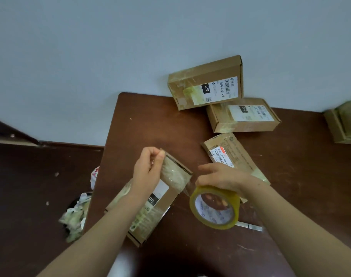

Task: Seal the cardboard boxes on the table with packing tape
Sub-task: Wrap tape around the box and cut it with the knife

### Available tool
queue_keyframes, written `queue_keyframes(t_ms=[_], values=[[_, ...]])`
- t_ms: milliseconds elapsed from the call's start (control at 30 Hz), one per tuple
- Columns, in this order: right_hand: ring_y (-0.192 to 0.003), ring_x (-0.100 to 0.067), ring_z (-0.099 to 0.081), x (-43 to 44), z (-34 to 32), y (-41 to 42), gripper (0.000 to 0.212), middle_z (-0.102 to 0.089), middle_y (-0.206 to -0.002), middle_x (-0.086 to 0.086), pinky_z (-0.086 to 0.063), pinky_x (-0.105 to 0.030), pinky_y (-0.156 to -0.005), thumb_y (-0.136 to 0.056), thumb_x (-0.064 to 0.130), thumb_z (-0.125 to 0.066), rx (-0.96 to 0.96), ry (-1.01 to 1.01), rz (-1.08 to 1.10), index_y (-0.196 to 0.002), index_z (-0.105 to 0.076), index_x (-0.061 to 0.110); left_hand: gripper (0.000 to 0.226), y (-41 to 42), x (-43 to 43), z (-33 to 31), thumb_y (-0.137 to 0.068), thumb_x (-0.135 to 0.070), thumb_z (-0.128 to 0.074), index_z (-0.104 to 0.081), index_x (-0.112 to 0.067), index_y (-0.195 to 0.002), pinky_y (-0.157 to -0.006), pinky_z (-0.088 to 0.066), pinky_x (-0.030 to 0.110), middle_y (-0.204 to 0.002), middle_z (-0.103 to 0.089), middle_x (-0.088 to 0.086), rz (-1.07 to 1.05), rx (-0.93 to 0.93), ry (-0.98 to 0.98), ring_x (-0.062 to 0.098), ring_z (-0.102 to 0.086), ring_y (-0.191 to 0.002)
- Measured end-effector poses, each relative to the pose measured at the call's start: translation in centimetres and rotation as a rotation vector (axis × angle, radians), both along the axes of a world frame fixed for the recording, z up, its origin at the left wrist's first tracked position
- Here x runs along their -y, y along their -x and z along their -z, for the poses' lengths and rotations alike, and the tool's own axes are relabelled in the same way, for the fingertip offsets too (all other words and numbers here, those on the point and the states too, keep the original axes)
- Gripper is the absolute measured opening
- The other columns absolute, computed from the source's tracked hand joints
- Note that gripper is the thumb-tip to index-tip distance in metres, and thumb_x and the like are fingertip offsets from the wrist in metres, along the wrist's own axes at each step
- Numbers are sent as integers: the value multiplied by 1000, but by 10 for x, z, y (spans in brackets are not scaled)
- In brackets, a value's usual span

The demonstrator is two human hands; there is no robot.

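Note:
A flat cardboard box [160,208] with a white label lies tilted at the near middle of the brown table [150,120]. My left hand [148,170] pinches the free tape end at the box's far top corner. A strip of clear tape runs over that end of the box to a yellowish tape roll [215,206]. My right hand [222,176] grips the roll from above, just right of the box. Three more boxes sit farther back: one [206,82] leaning on the wall, one [242,114] below it, one [230,152] partly behind my right hand.
A further stack of cardboard [344,122] stands at the right edge. A thin silver blade-like tool [250,225] lies on the table under the roll. A bin with crumpled tape scraps [76,214] sits on the dark floor left of the table.

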State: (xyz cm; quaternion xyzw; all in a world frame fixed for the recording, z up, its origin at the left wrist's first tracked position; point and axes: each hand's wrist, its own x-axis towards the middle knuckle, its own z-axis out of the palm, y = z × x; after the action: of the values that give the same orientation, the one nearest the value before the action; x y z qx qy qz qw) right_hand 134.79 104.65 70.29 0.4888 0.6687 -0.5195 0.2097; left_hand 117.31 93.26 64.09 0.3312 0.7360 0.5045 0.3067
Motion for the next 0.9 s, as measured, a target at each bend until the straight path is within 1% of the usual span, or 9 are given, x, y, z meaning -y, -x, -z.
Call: queue_keyframes(t_ms=[133,233,333,433,467,567,667,767,900], values=[[-52,3,-60,-4,2,-4,62,-67,-71,10,-44,-11,-45,-81,36,-60,-3,97,35,-140,-45,28,11,-3,1,-1,-96,-26,-52,-51,-24,-86,-60,-43,39,-73,-56,13,-3,-17,-17,13,-48,-63],[-47,-3,-61,-10,1,-7,47,-67,-63,3,-44,-14,-43,-83,30,-59,-29,118,57,-130,-52,28,10,-13,1,-7,-97,-29,-51,-51,-24,-88,-54,-41,30,-68,-54,3,-27,-8,-63,10,-47,-57],[-42,-4,-55,-17,-7,-16,15,-61,-53,6,-43,-13,-42,-84,29,-59,-35,85,42,-92,-69,21,11,-27,0,-12,-97,-25,-51,-51,-19,-87,-48,-37,20,-61,-49,-10,-62,7,-106,3,-41,-51],[-46,-16,-54,-28,-13,-37,35,-61,-55,-7,-48,-27,-51,-87,38,-60,-77,134,115,-62,-68,16,14,-39,-14,-14,-95,-22,-57,-54,-19,-82,-55,-40,23,-59,-49,-14,-170,156,-56,3,-42,-55],[-49,-20,-54,-29,-14,-42,39,-61,-56,-9,-49,-30,-54,-88,41,-61,-96,138,155,-62,-69,13,14,-41,-20,-15,-94,-21,-59,-57,-18,-80,-59,-42,25,-61,-52,-13,-224,234,-38,6,-46,-57],[-54,-20,-56,-27,-11,-43,34,-64,-58,-5,-50,-29,-58,-89,38,-63,-161,110,206,-85,-73,6,12,-37,-38,-18,-90,-18,-65,-62,-14,-79,-65,-47,24,-65,-60,-5,-299,327,13,7,-54,-61],[-65,-2,-64,-22,-5,-32,21,-70,-79,11,-49,-14,-58,-89,31,-61,-172,59,185,-108,-71,27,14,-19,-40,-16,-90,-26,-64,-61,-21,-77,-71,-47,24,-74,-62,-4,-234,130,119,9,-55,-69],[-83,-11,-68,-21,-3,-17,48,-66,-111,1,-55,-22,-65,-87,24,-60,-154,146,105,-135,-53,24,14,-18,-22,-11,-95,-31,-55,-52,-29,-81,-58,-41,13,-74,-56,-7,-177,-92,85,0,-50,-61],[-48,-22,-64,-17,-6,5,89,-70,-75,-16,-50,-27,-42,-82,14,-60,-95,350,13,-153,-8,22,14,-33,6,5,-100,-24,-42,-43,-29,-88,-56,-41,9,-75,-57,-8,-262,-114,-41,-4,-54,-63]])
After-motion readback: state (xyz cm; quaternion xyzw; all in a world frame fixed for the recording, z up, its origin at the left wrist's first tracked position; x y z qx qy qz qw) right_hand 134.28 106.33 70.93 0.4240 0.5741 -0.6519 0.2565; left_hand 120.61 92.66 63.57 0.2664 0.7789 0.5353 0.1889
